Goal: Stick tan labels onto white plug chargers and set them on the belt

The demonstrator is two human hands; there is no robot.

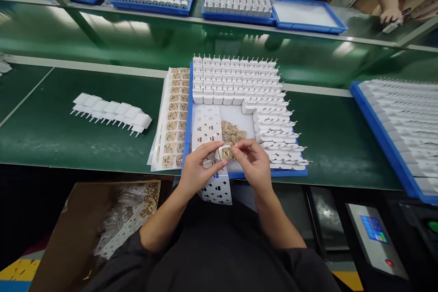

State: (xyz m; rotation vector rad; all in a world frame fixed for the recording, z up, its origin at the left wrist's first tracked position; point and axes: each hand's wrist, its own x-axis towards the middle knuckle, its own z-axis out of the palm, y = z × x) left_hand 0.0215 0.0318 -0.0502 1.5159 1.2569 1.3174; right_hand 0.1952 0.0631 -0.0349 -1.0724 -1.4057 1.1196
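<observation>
Where hands (226,166) meet: unreadable sticker (226,153).

white charger plug (221,152), tan-labelled face up, above tray edge

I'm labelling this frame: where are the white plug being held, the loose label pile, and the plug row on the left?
white plug (221,152), head view, its body.
label pile (232,132), head view, middle.
plug row (111,110), head view, a middle plug.
</observation>
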